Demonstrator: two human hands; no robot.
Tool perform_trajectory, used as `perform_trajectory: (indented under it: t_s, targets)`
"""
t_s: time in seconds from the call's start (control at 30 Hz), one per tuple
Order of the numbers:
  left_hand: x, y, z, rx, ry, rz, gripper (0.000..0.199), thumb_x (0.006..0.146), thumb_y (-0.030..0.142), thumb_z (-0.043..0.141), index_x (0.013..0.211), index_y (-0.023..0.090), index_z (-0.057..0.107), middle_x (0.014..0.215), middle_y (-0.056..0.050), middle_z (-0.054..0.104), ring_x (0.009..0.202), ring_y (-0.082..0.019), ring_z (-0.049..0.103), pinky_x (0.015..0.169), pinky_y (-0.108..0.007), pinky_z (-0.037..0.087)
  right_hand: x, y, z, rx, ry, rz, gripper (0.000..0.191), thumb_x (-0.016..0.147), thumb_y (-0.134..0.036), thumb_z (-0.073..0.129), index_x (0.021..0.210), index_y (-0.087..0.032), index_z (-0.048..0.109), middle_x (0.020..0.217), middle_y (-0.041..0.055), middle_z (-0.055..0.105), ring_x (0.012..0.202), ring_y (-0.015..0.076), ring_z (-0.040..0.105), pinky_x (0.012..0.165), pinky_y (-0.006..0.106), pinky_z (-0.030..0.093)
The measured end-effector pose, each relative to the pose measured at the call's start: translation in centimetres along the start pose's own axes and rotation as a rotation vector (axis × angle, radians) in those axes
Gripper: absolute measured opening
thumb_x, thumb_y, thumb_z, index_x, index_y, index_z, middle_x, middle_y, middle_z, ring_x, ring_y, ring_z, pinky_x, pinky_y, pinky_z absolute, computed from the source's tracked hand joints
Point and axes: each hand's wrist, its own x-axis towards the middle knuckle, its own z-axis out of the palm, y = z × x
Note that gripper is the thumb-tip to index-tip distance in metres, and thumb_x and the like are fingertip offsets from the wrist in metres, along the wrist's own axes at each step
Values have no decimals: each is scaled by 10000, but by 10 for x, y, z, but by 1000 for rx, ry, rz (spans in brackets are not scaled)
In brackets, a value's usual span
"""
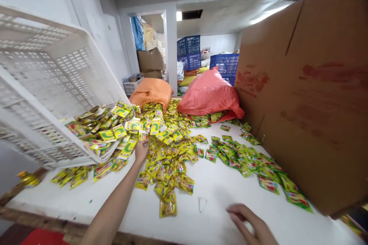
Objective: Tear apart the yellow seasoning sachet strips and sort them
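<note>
My left hand (142,150) reaches into the pile of yellow packets (165,153), its fingers closed at a small white-and-yellow packet (143,135). My right hand (248,222) hovers over the white table (212,220) near its front edge, fingers apart and slightly blurred, holding nothing. A loop of thin string (202,205) lies to its left. Green packets (244,157) are spread on the right side of the table. Yellow-and-green flat packs (107,135) spill from the tipped white crate (94,84) at the left.
A large cardboard box (304,103) stands along the right side. An orange sack (152,91) and a red sack (211,93) lie at the back of the table. At the left corner is a small yellow bottle (28,179). Blue crates (188,53) stand beyond.
</note>
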Motion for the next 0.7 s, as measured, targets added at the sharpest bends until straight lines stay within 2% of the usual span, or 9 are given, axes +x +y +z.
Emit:
perform_trajectory:
  t_s: [0.1,0.17,0.23,0.27,0.33,0.43,0.53,0.6,0.7]
  targets:
    - [-30,10,-5,-120,28,50,363,757,182,488,1118,181,525,1138,-77,576,1095,-221,494,933,-325,360,61,-24,46,-17,-72,-106,262,833,-378,447,1016,-239,574,1107,85,572,1068,236,507,916,370,417]
    - [-59,18,-11,-238,31,43,591,742,205,539,1294,216,327,1181,-81,554,1076,-214,520,887,-322,412,110,-35,70,-135,-60,-108,417,787,-375,524,1172,-217,492,1274,110,451,1196,271,382,979,405,333]
    - [-90,25,-17,-597,-25,-139,783,674,209,643,1334,274,227,1110,-72,600,989,-220,582,801,-330,473,154,-40,82,-293,3,-18,589,772,-396,544,1300,-207,365,1392,132,289,1287,333,195,1011,494,214]
    - [-105,27,-20,-714,-69,-257,822,644,208,680,1327,297,232,1062,-63,624,942,-220,607,758,-329,495,170,-39,83,-349,-23,7,619,780,-419,527,1327,-210,324,1408,136,254,1297,357,142,1005,537,164]
    - [-132,29,-27,-864,-208,-422,763,586,189,730,1252,283,369,1009,-53,651,887,-216,634,711,-299,515,188,-34,82,-402,-107,5,604,781,-451,517,1322,-252,336,1403,112,278,1294,370,129,995,574,98]
    - [-161,29,-34,-994,-295,-557,575,533,171,761,1065,227,550,1008,-42,670,887,-215,642,674,-242,526,177,-24,79,-402,-209,-66,534,741,-433,574,1246,-338,429,1337,33,396,1279,311,207,1024,513,82]
    - [-181,30,-36,-1023,-334,-714,538,521,175,764,1025,219,582,957,-40,697,846,-240,659,626,-261,542,137,-12,68,-395,-270,-152,533,716,-387,606,1224,-357,450,1303,11,431,1271,272,232,1044,452,105]
    - [-191,34,-34,-1042,-376,-777,521,532,185,755,1025,202,587,910,-50,710,828,-260,664,630,-297,549,106,-4,51,-363,-316,-208,556,707,-372,611,1237,-341,444,1319,27,414,1272,271,237,1049,445,115]
    - [-204,42,-24,-1106,-468,-765,419,563,207,732,963,153,618,883,-74,715,856,-269,656,685,-319,547,67,4,12,-287,-409,-198,713,657,-317,646,1309,-303,358,1383,55,336,1297,279,201,1057,454,111]
